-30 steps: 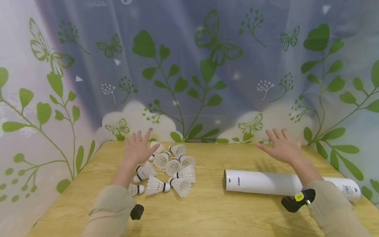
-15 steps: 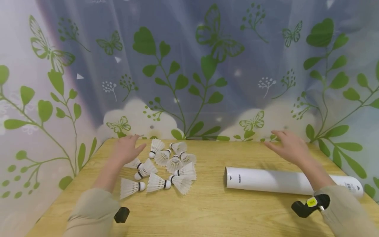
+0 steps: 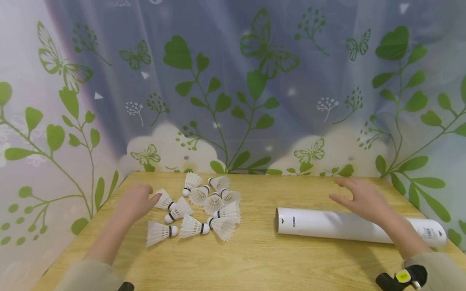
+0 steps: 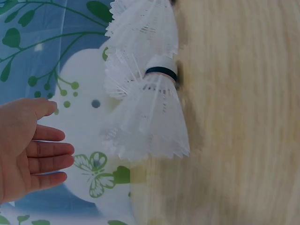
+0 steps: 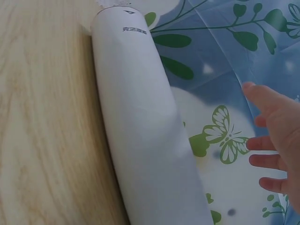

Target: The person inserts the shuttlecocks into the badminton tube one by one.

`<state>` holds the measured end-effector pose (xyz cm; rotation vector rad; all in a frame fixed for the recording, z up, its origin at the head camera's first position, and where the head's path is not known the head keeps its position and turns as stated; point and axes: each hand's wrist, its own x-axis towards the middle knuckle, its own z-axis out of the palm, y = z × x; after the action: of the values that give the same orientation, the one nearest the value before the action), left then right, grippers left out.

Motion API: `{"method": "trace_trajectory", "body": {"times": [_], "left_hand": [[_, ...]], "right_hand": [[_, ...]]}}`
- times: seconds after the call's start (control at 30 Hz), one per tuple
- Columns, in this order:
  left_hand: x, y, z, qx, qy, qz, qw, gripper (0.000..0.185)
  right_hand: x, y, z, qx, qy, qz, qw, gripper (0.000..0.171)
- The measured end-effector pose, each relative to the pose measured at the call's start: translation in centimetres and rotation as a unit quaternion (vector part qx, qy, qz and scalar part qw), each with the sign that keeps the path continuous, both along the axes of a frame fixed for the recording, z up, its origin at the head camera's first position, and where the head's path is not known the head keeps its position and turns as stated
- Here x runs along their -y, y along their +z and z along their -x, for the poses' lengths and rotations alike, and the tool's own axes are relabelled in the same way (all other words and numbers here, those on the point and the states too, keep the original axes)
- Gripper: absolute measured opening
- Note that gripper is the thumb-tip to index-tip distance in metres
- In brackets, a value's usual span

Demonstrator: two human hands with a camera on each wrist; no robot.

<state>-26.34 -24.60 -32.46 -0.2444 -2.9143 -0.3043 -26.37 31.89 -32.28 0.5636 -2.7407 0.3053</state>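
A light wooden bench carries two groups of things, well apart. Toward its far left corner lies a loose cluster of white feathered shuttlecocks with black bands round their white cork heads, lying on their sides and pointing in different directions; several touch or overlap one another. One shuttlecock lies a little apart, at the near left of the cluster, its cork pointing right. Toward the right edge lies a long white cardboard tube on its side, running roughly parallel to the near edge, its left end showing a small dark mark and printed text.

The left hand hovers just beside the left rim of the cluster, palm down, fingers loosely straight and slightly spread; it holds nothing, and its thumb tip is very near the closest feather skirt, though whether it touches cannot be told. In the left wrist view the nearest shuttlecocks lie just clear of the fingertips.

The right hand hangs over the middle of the tube toward the far edge, fingers relaxed and spread apart, gripping nothing. The right wrist view shows the tube beside the open palm, with a gap between them.

Behind the bench hangs a translucent curtain printed with green leaves and butterflies.
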Motion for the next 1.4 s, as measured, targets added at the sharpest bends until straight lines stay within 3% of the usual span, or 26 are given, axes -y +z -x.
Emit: {"method": "trace_trajectory", "body": {"times": [0.23,0.53,0.8,1.13,1.4], "left_hand": [[1.6,-1.2,-1.8,0.024,0.014,0.014,0.9995,0.035],[2.1,-2.3,-3.4,0.086,0.016,-0.022,0.9959,0.044],[1.9,-3.7,-3.7,0.087,-0.006,-0.099,0.9912,0.037],[1.7,-4.0,-3.5,0.085,-0.018,-0.124,0.9885,0.026],[2.0,-4.6,-3.3,0.097,-0.020,-0.184,0.9780,0.024]], "right_hand": [[0.1,-1.7,-1.0,-0.014,0.036,-0.003,0.999,0.061],[0.8,-2.9,-1.4,0.034,0.080,0.006,0.996,0.070],[1.5,-3.7,-1.2,0.059,0.116,0.002,0.991,0.077],[2.0,-3.9,-0.8,0.067,0.127,-0.023,0.989,0.075],[2.1,-4.5,-0.5,0.076,0.124,-0.030,0.989,0.076]]}}
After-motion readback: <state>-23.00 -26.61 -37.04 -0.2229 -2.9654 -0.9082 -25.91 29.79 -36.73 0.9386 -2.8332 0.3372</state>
